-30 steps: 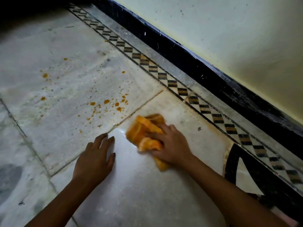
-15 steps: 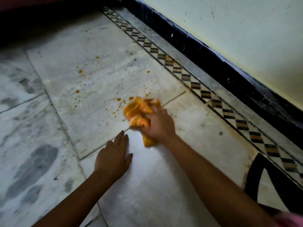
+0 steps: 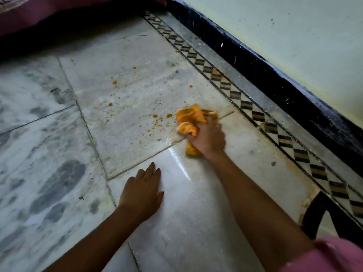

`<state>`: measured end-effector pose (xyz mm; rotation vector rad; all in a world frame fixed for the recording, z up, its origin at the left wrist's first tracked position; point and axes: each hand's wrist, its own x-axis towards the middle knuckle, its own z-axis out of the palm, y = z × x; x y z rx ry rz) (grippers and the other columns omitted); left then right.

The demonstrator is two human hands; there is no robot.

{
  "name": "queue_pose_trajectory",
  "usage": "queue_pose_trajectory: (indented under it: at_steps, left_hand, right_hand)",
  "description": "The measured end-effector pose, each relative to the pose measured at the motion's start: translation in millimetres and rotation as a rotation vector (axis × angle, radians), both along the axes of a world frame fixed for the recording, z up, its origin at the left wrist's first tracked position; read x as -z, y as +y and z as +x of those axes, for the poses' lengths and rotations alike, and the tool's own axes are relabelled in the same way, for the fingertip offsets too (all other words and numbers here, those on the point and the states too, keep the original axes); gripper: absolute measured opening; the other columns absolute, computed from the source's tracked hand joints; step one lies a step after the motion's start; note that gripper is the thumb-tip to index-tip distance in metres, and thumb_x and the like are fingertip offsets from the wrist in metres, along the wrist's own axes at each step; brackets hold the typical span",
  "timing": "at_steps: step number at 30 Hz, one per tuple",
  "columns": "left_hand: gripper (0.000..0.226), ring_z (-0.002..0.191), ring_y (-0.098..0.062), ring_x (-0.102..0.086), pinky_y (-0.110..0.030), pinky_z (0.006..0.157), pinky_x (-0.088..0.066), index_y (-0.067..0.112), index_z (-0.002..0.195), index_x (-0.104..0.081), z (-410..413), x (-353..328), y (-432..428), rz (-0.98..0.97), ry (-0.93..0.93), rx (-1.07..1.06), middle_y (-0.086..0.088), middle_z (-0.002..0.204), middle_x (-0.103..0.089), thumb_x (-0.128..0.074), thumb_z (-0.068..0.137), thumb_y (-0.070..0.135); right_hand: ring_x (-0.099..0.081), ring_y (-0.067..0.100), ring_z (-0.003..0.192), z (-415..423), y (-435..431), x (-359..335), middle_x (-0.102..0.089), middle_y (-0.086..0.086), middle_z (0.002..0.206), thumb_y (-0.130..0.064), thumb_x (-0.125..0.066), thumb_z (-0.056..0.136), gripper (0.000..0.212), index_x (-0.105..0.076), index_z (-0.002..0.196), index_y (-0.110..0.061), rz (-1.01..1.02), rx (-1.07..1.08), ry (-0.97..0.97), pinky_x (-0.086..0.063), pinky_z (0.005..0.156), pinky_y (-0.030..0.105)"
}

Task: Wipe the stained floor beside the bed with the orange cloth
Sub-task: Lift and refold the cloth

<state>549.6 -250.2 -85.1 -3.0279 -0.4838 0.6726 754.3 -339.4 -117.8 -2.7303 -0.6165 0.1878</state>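
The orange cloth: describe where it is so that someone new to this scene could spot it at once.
Follow the black skirting to the diamond-patterned border strip beside it. Just left of that strip, the right hand grips the orange cloth. Unlike the small orange spots beside it, it is one bunched wad.

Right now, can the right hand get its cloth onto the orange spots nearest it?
Probably yes: the right hand grips the orange cloth beside the orange spots, only bare floor between.
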Motion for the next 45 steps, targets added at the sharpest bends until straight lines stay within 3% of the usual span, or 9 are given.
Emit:
queue_pose_trajectory:
  at_steps: [8, 14, 19, 23, 27, 32, 36, 39, 45]
  left_hand:
    - [0.058, 0.124, -0.017, -0.044, -0.031, 0.098, -0.041, 0.028, 0.141, -0.027, 6.9, -115.9, 71.7, 0.355, 0.368, 0.361, 0.006, 0.140, -0.041, -0.030, 0.092, 0.058]
    - [0.067, 0.122, -0.008, -0.044, -0.026, 0.098, -0.041, 0.038, 0.144, -0.013, 28.5, -189.7, 106.3, 0.408, 0.332, 0.537, 0.016, 0.140, -0.038, -0.027, 0.086, 0.068]
    - [0.108, 0.131, -0.003, -0.032, -0.015, 0.102, -0.025, 0.038, 0.145, -0.015, 74.9, -201.6, 87.4, -0.301, 0.000, 0.289, 0.020, 0.145, -0.030, -0.055, 0.054, 0.082]
    - [0.087, 0.097, 0.002, -0.057, -0.015, 0.079, -0.047, 0.031, 0.132, -0.044, 97.4, -180.6, 84.1, -0.906, -0.161, -0.047, 0.014, 0.122, -0.056, -0.081, 0.057, 0.051]
    - [0.033, 0.078, -0.001, -0.060, -0.020, 0.076, -0.051, 0.029, 0.095, -0.066, 94.3, -157.0, 106.8, -0.954, -0.234, -0.090, 0.009, 0.097, -0.066, -0.081, 0.066, 0.023]
    - [0.036, 0.074, -0.012, -0.058, -0.027, 0.072, -0.050, 0.030, 0.089, -0.064, 88.5, -153.2, 141.5, -0.919, -0.283, 0.096, 0.007, 0.085, -0.062, -0.085, 0.061, 0.023]
    - [0.049, 0.094, -0.011, -0.051, -0.008, 0.072, -0.037, 0.029, 0.102, -0.049, 88.8, -143.8, 141.1, -0.691, -0.327, 0.233, 0.010, 0.103, -0.053, -0.080, 0.066, 0.041]
    - [0.043, 0.098, -0.004, -0.050, -0.002, 0.075, -0.034, 0.024, 0.104, -0.053, 91.8, -139.7, 143.7, -0.811, -0.541, 0.214, 0.017, 0.104, -0.054, -0.076, 0.071, 0.039]
    - [0.034, 0.087, -0.006, -0.063, -0.031, 0.080, -0.051, 0.024, 0.090, -0.051, 88.6, -151.1, 148.2, -1.057, -0.752, 0.219, 0.012, 0.089, -0.064, -0.069, 0.070, 0.045]
  right_hand:
    - [-0.055, 0.032, 0.090, -110.8, -60.4, -3.3, -0.052, -0.001, 0.129, -0.074, -0.042, 0.063, 0.061, -0.061, 0.113, -0.045, 0.049, -0.569, 0.043, -0.048, 0.070, 0.038]
    - [-0.056, 0.023, 0.105, -46.1, -80.0, -74.2, -0.048, 0.000, 0.131, -0.054, -0.058, 0.076, 0.045, -0.057, 0.119, -0.043, -0.194, -0.576, 0.179, -0.047, 0.084, 0.033]
    - [-0.050, 0.020, 0.116, -25.4, -36.9, -168.2, -0.043, 0.003, 0.135, -0.045, -0.071, 0.074, 0.081, -0.027, 0.142, -0.039, 0.044, -0.519, 0.217, -0.041, 0.086, 0.026]
    - [-0.038, 0.018, 0.129, -21.9, -8.7, -211.0, -0.027, -0.001, 0.152, -0.037, -0.081, 0.064, 0.119, 0.003, 0.149, -0.031, 0.178, -0.322, 0.496, -0.036, 0.094, 0.024]
    - [-0.048, 0.014, 0.108, -37.0, 11.3, -204.8, -0.047, -0.006, 0.126, -0.028, -0.082, 0.063, 0.099, -0.027, 0.146, -0.026, 0.377, -0.135, 0.630, -0.046, 0.080, 0.026]
    - [-0.064, 0.007, 0.092, -58.2, 26.9, -177.6, -0.069, -0.008, 0.097, -0.015, -0.078, 0.071, 0.041, -0.066, 0.110, -0.018, 0.594, -0.134, 0.520, -0.054, 0.082, 0.024]
    - [-0.061, 0.003, 0.089, -68.2, 48.7, -179.7, -0.067, -0.013, 0.091, -0.014, -0.071, 0.079, 0.024, -0.068, 0.100, -0.024, 0.531, -0.177, 0.205, -0.050, 0.079, 0.017]
    - [-0.057, 0.002, 0.084, -72.2, 61.7, -195.1, -0.064, -0.010, 0.092, -0.013, -0.067, 0.081, 0.023, -0.068, 0.101, -0.025, 0.492, -0.228, 0.011, -0.042, 0.072, 0.007]
    - [-0.059, -0.005, 0.085, -65.5, 68.1, -239.8, -0.062, -0.019, 0.089, 0.003, -0.059, 0.079, 0.037, -0.064, 0.093, -0.030, 0.662, -0.243, -0.098, -0.045, 0.069, 0.006]
